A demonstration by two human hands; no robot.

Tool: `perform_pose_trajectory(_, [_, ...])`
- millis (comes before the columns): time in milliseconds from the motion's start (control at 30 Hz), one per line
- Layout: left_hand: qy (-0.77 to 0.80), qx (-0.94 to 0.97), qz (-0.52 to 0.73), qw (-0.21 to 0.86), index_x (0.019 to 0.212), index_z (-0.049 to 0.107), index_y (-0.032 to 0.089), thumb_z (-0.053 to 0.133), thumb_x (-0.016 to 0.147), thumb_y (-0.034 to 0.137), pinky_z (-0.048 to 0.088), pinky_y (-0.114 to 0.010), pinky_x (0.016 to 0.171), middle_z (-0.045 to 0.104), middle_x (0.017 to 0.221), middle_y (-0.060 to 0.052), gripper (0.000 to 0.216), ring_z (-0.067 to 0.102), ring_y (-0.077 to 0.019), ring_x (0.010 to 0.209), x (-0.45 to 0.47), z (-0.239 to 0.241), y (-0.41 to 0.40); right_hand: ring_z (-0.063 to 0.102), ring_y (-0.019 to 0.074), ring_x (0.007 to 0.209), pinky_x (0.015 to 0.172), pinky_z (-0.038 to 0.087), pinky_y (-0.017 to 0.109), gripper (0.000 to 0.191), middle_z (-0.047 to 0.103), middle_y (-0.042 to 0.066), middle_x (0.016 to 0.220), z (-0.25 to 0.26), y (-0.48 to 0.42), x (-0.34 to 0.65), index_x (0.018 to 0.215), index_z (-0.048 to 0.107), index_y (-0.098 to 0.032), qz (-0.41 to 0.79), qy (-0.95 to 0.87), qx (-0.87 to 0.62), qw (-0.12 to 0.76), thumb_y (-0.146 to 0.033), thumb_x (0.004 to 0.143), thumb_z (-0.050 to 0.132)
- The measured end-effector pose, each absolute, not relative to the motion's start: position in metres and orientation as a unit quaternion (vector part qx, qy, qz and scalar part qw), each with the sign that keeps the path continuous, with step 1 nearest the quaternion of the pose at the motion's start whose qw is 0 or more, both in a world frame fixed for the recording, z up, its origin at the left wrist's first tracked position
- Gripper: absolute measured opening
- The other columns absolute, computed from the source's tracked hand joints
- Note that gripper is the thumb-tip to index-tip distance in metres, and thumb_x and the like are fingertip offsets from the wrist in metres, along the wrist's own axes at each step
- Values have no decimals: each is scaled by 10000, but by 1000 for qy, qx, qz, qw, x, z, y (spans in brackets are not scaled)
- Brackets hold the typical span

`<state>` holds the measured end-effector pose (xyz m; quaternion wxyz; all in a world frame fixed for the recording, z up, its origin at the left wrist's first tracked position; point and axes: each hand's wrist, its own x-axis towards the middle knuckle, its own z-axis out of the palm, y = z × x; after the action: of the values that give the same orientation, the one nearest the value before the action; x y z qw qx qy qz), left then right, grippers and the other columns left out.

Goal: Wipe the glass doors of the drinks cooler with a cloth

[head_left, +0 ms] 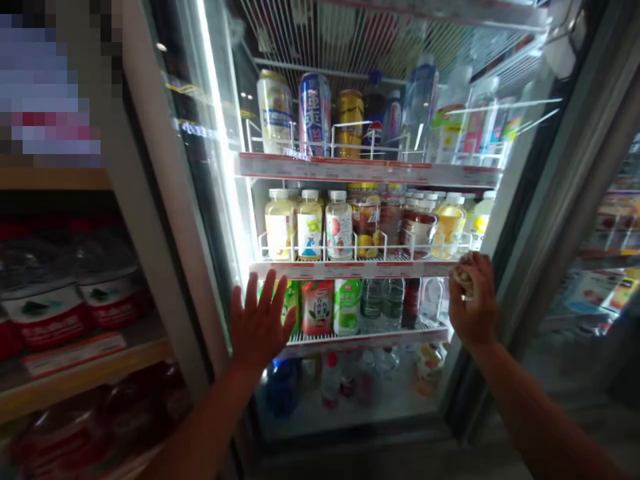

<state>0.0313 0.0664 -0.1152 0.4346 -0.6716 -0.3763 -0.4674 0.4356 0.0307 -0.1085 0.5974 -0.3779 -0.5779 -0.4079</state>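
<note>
My left hand is open, fingers spread and palm turned toward the drinks cooler, in front of the left end of a shelf edge. Whether it touches anything I cannot tell. At that shelf's right end, my right hand is closed around a crumpled whitish cloth, mostly hidden by the fingers. Juice bottles with white caps stand behind a wire rail above the shelf edge. Below it are a red drink carton, a green carton and clear bottles.
Cans and tall bottles line the upper shelf. More bottles stand at the cooler's bottom. A metal frame divides it from shelves of packed bottles at left. Another stocked cooler is at right.
</note>
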Motion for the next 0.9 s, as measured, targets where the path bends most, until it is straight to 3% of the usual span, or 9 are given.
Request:
perform_pose_trajectory(67, [-375, -670, -468, 438, 1573, 199, 229, 598, 915, 352, 88, -493, 1261, 241, 1622, -53, 779, 119, -278, 1534, 31, -115, 66, 388, 341, 1442, 1141, 363, 652, 386, 486, 192, 1483, -119, 31, 442, 1295, 546, -183, -390, -551, -399, 621, -163, 912, 591])
perform_pose_trajectory(200, [-370, -673, -466, 439, 1569, 218, 216, 590, 919, 355, 86, -487, 1263, 228, 1627, -51, 761, 125, -271, 1536, 32, -114, 67, 341, 329, 1469, 1153, 356, 632, 336, 451, 183, 1515, -131, 27, 455, 1257, 556, -186, -357, -604, -416, 579, -201, 923, 591])
perform_pose_trajectory(400, [-370, -670, -473, 436, 1572, 208, 221, 603, 911, 350, 80, -486, 1265, 254, 1622, -61, 781, 112, -268, 1538, 33, -113, 67, 363, 301, 1462, 1183, 326, 589, 359, 432, 184, 1529, -120, 21, 460, 1298, 546, -196, -311, -520, -455, 652, -286, 952, 565])
perform_pose_trajectory(600, [-368, -674, -475, 429, 1573, 203, 221, 599, 918, 351, 76, -477, 1266, 280, 1611, -72, 777, 106, -258, 1537, 35, -113, 64, 307, 306, 1488, 1182, 323, 621, 380, 437, 154, 1533, -113, 21, 417, 1327, 530, -211, -322, -628, -409, 578, -194, 947, 544])
perform_pose_trajectory(800, [-367, -677, -476, 424, 1576, 188, 220, 595, 922, 349, 61, -468, 1266, 296, 1602, -72, 781, 93, -252, 1536, 35, -112, 62, 270, 301, 1503, 1204, 277, 632, 434, 411, 119, 1559, -81, 28, 370, 1387, 498, -233, -311, -602, -379, 631, -198, 956, 521])
perform_pose_trajectory(900, [-365, -678, -478, 422, 1577, 182, 226, 596, 923, 352, 70, -469, 1265, 324, 1591, -73, 785, 107, -252, 1534, 35, -113, 62, 301, 288, 1492, 1190, 331, 608, 494, 438, 105, 1546, -100, 27, 340, 1419, 475, -246, -334, -679, -351, 552, -136, 938, 515])
